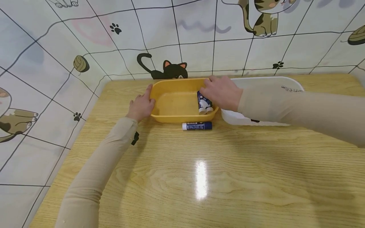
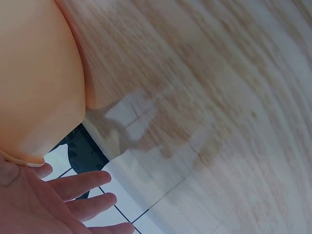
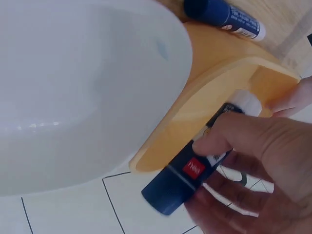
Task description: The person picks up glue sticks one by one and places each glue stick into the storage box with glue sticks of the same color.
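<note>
My right hand (image 1: 220, 91) is over the right end of a yellow-orange plastic basket (image 1: 182, 119). It grips a glue stick (image 3: 187, 163) with a dark blue body and white end, thumb on one side and fingers on the other. Two glue sticks (image 1: 204, 103) show side by side below that hand in the head view. My left hand (image 1: 141, 106) touches the basket's left rim, with its other fingers (image 2: 83, 185) stretched out beyond the wall. Just in front of the basket, another blue and white glue stick (image 1: 196, 126) lies on the table.
A white plastic basket (image 1: 236, 119) stands right beside the yellow-orange one, partly covered by my right sleeve. Both are on a wood-grain table (image 1: 159, 177), near its back edge. Behind rises a tiled wall (image 1: 196, 57) with cat drawings; another wall is at the left.
</note>
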Available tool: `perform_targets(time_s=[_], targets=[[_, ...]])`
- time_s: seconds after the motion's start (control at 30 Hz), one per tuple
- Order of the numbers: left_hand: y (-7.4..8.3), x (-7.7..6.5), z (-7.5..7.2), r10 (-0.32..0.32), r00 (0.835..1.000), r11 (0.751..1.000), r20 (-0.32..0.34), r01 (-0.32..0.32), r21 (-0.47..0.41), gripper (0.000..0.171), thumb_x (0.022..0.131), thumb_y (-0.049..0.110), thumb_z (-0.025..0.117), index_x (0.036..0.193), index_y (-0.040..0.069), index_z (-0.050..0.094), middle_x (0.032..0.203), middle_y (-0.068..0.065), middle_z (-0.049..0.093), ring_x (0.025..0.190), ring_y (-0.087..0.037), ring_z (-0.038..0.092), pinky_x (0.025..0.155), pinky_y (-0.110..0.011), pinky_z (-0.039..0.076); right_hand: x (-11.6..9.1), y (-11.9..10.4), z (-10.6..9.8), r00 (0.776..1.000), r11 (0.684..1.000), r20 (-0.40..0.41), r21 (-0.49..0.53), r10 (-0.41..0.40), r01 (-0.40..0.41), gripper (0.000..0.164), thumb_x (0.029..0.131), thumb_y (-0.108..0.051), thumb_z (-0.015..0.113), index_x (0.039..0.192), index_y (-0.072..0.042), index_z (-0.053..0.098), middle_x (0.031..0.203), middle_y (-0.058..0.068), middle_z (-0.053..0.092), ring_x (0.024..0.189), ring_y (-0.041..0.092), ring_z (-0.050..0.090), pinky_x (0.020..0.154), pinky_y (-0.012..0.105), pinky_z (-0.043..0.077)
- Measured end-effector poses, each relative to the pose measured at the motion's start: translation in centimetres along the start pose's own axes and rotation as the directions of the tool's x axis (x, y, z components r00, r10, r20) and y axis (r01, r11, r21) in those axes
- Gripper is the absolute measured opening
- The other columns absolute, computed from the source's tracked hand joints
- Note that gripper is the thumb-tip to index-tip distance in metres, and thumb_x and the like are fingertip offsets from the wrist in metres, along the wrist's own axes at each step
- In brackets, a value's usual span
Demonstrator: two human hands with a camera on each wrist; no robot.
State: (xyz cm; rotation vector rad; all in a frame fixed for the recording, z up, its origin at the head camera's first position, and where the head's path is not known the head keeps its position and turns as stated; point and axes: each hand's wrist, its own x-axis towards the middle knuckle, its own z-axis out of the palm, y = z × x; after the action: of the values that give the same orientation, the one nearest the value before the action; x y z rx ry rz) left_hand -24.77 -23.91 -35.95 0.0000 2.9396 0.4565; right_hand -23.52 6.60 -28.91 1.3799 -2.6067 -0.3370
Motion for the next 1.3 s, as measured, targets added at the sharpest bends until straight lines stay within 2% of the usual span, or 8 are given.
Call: perform_targets(time_s=[0.1,0.23,0.33,0.47,0.73,1.0,1.17,1.3], targets=[[0.0,0.0,0.0,-0.002,1.0,1.0,-0.005,0.002,0.001,0.062,0.099,0.028,0.027,0.157,0.021,0.004,0.146,-0.024,0.04,0.138,-0.045,0.025,0.105,-0.067,0.012,0.9,0.4,0.0,0.994,0.997,0.082,0.001,-0.078,0.078,0.02,0.085,0.008,0.067,0.102,-0.001,0.068,0.091,0.015,0.061,0.079,0.029,0.055,0.06,0.036,0.051],[0.0,0.1,0.0,-0.006,1.0,1.0,-0.002,0.006,-0.002,0.062,0.1,0.028,0.028,0.157,0.022,0.004,0.147,-0.023,0.039,0.138,-0.045,0.025,0.106,-0.067,0.012,2.3,0.7,0.1,0.959,0.978,0.192,0.024,-0.21,0.209,0.029,0.081,0.008,0.072,0.107,-0.004,0.067,0.099,0.013,0.061,0.086,0.027,0.053,0.066,0.037,0.051],[0.1,0.1,0.0,-0.01,1.0,1.0,0.003,0.01,-0.003,0.062,0.1,0.029,0.028,0.157,0.022,0.003,0.147,-0.023,0.038,0.138,-0.045,0.025,0.106,-0.067,0.012,3.2,0.5,0.3,0.93,0.96,0.243,0.024,-0.277,0.28,0.032,0.079,0.007,0.073,0.107,-0.006,0.066,0.1,0.012,0.059,0.087,0.026,0.052,0.063,0.036,0.05],[0.1,0.1,0.1,-0.012,1.0,1.0,0.004,0.012,-0.003,0.062,0.1,0.029,0.027,0.157,0.023,0.002,0.147,-0.023,0.038,0.138,-0.045,0.025,0.106,-0.066,0.012,4.2,-0.1,0.7,0.903,0.942,0.284,0.01,-0.323,0.334,0.028,0.084,0.005,0.07,0.109,-0.007,0.066,0.102,0.011,0.058,0.087,0.025,0.05,0.059,0.032,0.047],[0.3,0.1,-0.2,0.0,1.0,1.0,-0.005,0.0,0.007,0.063,0.099,0.028,0.027,0.157,0.021,0.004,0.144,-0.026,0.04,0.137,-0.046,0.027,0.106,-0.062,0.021,5.9,-1.4,0.4,0.905,0.929,0.253,-0.053,-0.341,0.365,0.016,0.091,0.003,0.062,0.096,-0.01,0.071,0.087,0.007,0.059,0.078,0.023,0.05,0.052,0.027,0.036],[0.2,0.0,-0.2,-0.007,1.0,1.0,-0.002,0.007,0.005,0.063,0.099,0.028,0.027,0.157,0.022,0.004,0.142,-0.028,0.042,0.135,-0.046,0.03,0.105,-0.061,0.026,7.1,-2.7,1.6,0.863,0.918,0.39,-0.094,-0.321,0.384,0.013,0.093,-0.008,0.06,0.098,-0.011,0.072,0.096,0.008,0.064,0.086,0.025,0.054,0.069,0.037,0.05],[0.2,0.1,-0.1,-0.008,1.0,1.0,-0.003,0.008,0.004,0.062,0.099,0.029,0.028,0.157,0.022,0.005,0.141,-0.028,0.043,0.134,-0.046,0.031,0.104,-0.06,0.027,7.0,-2.9,2.2,0.855,0.923,0.42,-0.09,-0.305,0.374,0.014,0.094,-0.007,0.059,0.1,-0.009,0.071,0.1,0.009,0.065,0.089,0.025,0.055,0.074,0.037,0.051],[0.1,0.0,-0.2,-0.013,1.0,1.0,-0.004,0.013,0.004,0.062,0.099,0.028,0.028,0.157,0.022,0.005,0.141,-0.029,0.044,0.134,-0.047,0.031,0.104,-0.06,0.028,6.8,-2.7,1.8,0.856,0.928,0.428,-0.092,-0.291,0.362,0.017,0.086,-0.008,0.07,0.103,-0.01,0.069,0.102,0.008,0.064,0.09,0.024,0.054,0.073,0.036,0.052]])
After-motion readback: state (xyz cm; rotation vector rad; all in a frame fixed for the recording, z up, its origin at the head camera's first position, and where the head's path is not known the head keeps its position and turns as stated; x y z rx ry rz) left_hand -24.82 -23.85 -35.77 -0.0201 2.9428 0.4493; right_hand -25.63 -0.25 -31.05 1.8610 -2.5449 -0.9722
